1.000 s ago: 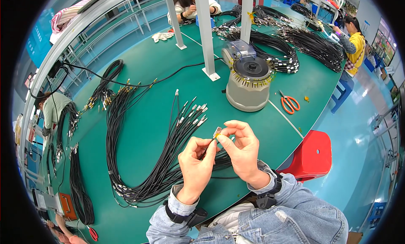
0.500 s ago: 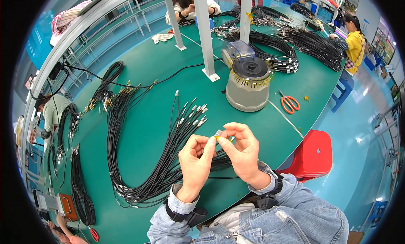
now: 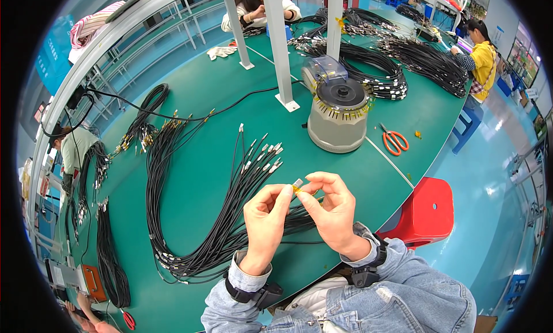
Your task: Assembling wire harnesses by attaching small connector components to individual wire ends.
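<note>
Above the front of the green table, my left hand (image 3: 267,217) and my right hand (image 3: 330,211) meet fingertip to fingertip, both closed in a pinch. Between them shows a small silver cable connector (image 3: 298,183), tilted up, with a bit of amber tape (image 3: 296,189) at its base. The left thumb and forefinger grip the connector from the left; the right thumb and forefinger press at the tape. Its cable is mostly hidden by my hands. Under and left of them lies a bundle of black cables (image 3: 222,235) with silver and white ends.
Beyond my hands stands a round grey tape dispenser (image 3: 338,123), amber strips round its black disc. Orange-handled scissors (image 3: 395,142) lie right of it. More black cable bundles (image 3: 167,160) cover the table (image 3: 230,111). A red stool (image 3: 429,209) stands at right. Co-workers sit around.
My right fingers have shifted slightly at the connector, and more of the amber tape shows between the fingertips. The far and left co-workers have moved a little.
</note>
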`<state>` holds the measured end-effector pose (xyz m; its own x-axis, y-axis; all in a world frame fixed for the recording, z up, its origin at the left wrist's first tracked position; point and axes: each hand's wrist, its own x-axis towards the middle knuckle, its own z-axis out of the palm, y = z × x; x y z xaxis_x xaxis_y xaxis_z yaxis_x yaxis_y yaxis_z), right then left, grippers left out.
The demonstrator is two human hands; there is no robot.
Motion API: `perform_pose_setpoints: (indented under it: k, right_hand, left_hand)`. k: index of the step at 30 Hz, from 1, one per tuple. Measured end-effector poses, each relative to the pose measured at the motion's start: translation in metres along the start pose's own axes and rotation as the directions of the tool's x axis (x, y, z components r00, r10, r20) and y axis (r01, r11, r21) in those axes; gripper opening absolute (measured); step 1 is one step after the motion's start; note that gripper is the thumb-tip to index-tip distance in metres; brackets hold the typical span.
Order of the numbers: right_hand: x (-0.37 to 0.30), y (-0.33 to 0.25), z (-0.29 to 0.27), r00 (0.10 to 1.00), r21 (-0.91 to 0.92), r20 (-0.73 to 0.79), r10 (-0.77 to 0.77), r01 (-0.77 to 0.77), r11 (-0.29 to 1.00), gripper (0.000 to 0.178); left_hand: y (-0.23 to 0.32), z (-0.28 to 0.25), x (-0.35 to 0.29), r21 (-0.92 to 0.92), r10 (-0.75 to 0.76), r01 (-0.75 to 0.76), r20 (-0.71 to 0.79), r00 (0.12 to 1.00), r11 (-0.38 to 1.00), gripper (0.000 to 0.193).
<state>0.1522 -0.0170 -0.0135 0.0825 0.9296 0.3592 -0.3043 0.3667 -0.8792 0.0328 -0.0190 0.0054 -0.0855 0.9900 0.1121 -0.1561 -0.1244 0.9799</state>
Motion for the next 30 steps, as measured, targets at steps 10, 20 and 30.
perform_pose_setpoints:
  k: [10, 20, 30]
  right_hand:
    - [0.000, -0.002, -0.001, 0.999, -0.103, 0.009, -0.045, 0.046, 0.994, 0.033]
    - [-0.001, -0.004, 0.000, 0.997, -0.151, 0.004, -0.081, 0.081, 0.985, 0.034]
    - [0.005, -0.005, -0.004, 0.988, 0.010, 0.032, 0.152, -0.152, 0.988, 0.026]
  left_hand:
    - [-0.003, 0.000, 0.000, -0.028, -0.004, 0.004, 0.005, 1.000, 1.000, 0.009]
    - [-0.001, 0.002, -0.003, -0.017, 0.015, -0.015, 0.002, 1.000, 1.000, 0.010]
    - [-0.011, 0.006, -0.004, 0.139, 0.247, -0.231, -0.118, 0.962, 0.963, 0.008]
